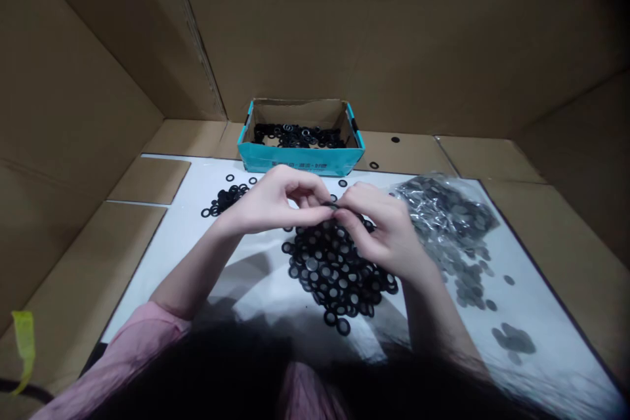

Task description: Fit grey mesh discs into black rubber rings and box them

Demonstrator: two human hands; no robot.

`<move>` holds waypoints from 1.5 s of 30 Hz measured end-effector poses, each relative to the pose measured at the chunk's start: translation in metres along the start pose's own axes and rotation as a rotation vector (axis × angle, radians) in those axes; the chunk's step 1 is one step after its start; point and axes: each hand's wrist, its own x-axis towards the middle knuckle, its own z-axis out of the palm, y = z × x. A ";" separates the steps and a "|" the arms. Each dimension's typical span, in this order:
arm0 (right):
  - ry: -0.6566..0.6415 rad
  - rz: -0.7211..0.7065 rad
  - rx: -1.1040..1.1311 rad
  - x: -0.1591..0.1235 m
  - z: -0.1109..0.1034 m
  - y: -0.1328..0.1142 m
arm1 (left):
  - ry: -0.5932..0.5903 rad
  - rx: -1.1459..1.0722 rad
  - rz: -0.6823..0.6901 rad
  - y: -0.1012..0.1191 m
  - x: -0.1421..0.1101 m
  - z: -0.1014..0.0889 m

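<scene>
My left hand (283, 200) and my right hand (381, 220) meet fingertip to fingertip over the middle of the board. Both pinch one small black ring (333, 205), mostly covered by the fingers. Whether a disc sits inside it I cannot tell. Below the hands is a heap of black rings (339, 275), many with grey centres. Left of my left wrist lies a smaller pile of black rings (229, 198). Thin grey discs (470, 282) are scattered to the right of my right forearm, by a clear plastic bag (445, 207) full of similar discs.
A turquoise cardboard box (300, 161) holding black rings stands at the back of the white board (197, 275). Cardboard walls (384, 33) enclose the back and sides. Single rings (374, 165) lie near the box. Yellow tape (23, 348) hangs at lower left.
</scene>
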 end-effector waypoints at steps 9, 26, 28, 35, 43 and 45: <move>0.094 0.033 0.224 -0.002 0.000 0.005 | 0.000 -0.290 -0.030 0.000 0.003 0.011; 0.113 0.024 0.158 0.000 0.001 0.007 | -0.011 -0.199 -0.021 0.001 0.002 0.010; 0.166 0.038 0.178 -0.001 0.004 0.005 | -0.018 -0.228 -0.029 0.002 0.001 0.010; 0.025 -0.027 0.035 0.000 0.003 0.004 | -0.102 0.041 -0.031 0.003 -0.005 -0.007; 0.057 -0.025 0.102 0.001 0.002 0.009 | -0.014 -0.042 0.039 -0.001 -0.001 0.005; 0.111 -0.007 0.142 -0.001 0.003 0.008 | -0.006 -0.143 0.022 -0.001 0.001 0.008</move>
